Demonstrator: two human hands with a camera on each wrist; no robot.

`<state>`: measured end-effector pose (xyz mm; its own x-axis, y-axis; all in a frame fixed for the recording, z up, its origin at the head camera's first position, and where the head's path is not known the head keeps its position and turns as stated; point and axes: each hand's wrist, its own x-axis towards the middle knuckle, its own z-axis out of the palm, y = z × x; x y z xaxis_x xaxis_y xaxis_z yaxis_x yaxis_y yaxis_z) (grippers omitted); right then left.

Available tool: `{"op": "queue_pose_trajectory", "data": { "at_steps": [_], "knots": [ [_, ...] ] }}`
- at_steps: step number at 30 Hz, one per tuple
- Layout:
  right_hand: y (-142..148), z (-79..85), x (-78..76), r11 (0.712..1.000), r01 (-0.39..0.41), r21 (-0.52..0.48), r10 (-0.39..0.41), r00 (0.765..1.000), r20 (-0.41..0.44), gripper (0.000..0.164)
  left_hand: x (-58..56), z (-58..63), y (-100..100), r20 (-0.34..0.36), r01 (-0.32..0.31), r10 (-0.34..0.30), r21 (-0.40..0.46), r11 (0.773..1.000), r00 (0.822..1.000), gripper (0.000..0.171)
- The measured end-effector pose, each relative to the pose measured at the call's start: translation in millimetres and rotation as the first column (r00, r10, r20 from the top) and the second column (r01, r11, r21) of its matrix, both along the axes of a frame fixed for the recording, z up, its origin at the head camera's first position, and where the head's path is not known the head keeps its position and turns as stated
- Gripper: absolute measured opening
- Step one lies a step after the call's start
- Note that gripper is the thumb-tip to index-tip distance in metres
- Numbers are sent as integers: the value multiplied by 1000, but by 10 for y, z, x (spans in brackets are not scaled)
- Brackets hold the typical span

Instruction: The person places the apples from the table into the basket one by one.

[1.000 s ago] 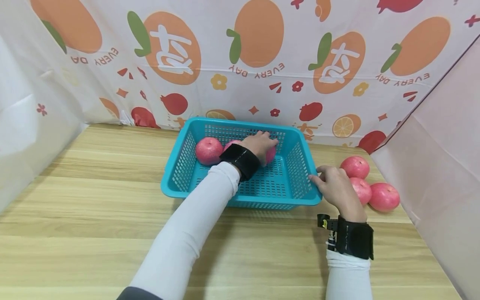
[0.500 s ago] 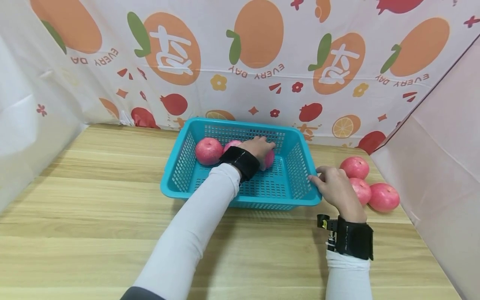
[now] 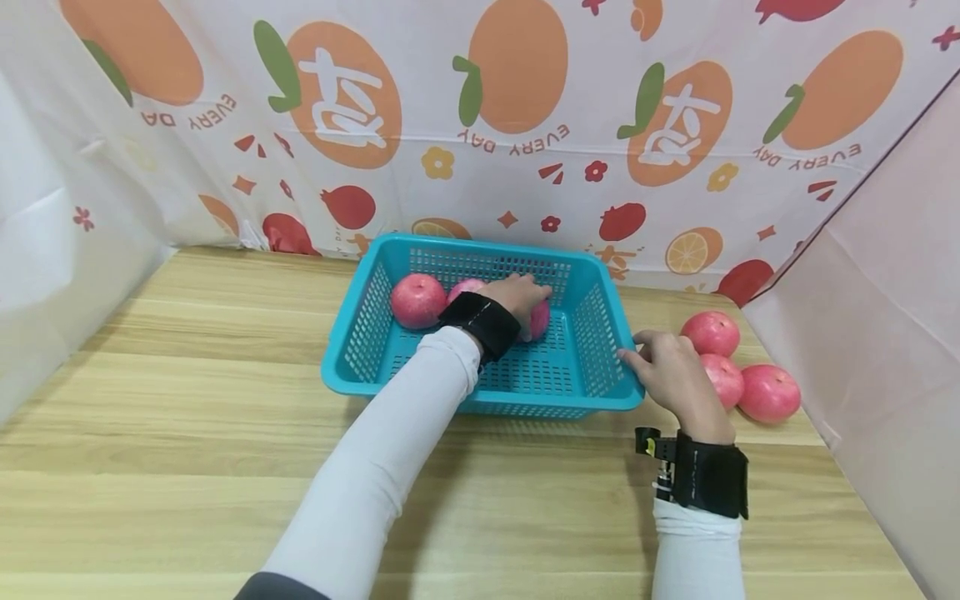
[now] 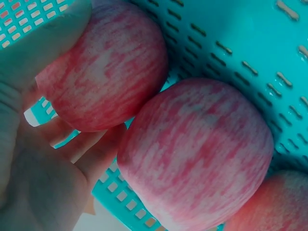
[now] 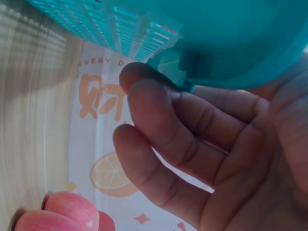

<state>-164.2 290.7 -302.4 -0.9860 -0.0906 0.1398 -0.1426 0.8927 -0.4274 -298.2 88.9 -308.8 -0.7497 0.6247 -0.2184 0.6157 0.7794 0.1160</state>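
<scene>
Inside the turquoise plastic basket (image 3: 555, 402), my left hand (image 3: 516, 297) holds a pink-red apple (image 3: 540, 320). The left wrist view shows the thumb on one side of this apple (image 4: 106, 67) and fingers curled on the other. Right beside it sits a second apple (image 4: 197, 149), mostly covered by the hand in the head view; a third apple (image 3: 417, 302) lies at the basket's left. My right hand (image 3: 678, 379) grips the basket's right rim, thumb on top and fingers bent beneath, as the right wrist view (image 5: 192, 139) shows from below.
Three apples (image 3: 770, 393) lie clustered on the wooden table (image 3: 187, 467), right of the basket and close to my right hand. A fruit-printed curtain (image 3: 495, 192) hangs behind the basket. A pale side panel (image 3: 885, 333) bounds the table on the right.
My left hand has sunk slightly lower around the apple, its fingers drawn in from a more spread pose. The basket and the right hand stay where they were.
</scene>
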Motion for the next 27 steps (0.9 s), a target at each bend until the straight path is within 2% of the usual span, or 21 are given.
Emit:
{"op": "queue_pose_trajectory", "data": {
  "at_steps": [6, 16, 27],
  "knots": [
    [-9, 11, 0, 1000, -4, 2, 4, 1000, 0, 36, 14, 6, -10, -11, -4, 4, 0, 1000, 1000, 76],
    [-18, 4, 11, 1000, -1, 0, 1, 1000, 6, 36, 136, 71, -46, -31, 3, -3, 8, 1000, 1000, 75],
    [-14, 1, 29, 1000, -1, -4, 1, 1000, 3, 37, 157, 70, -38, -47, -6, 5, -21, 1000, 999, 77]
  ]
}}
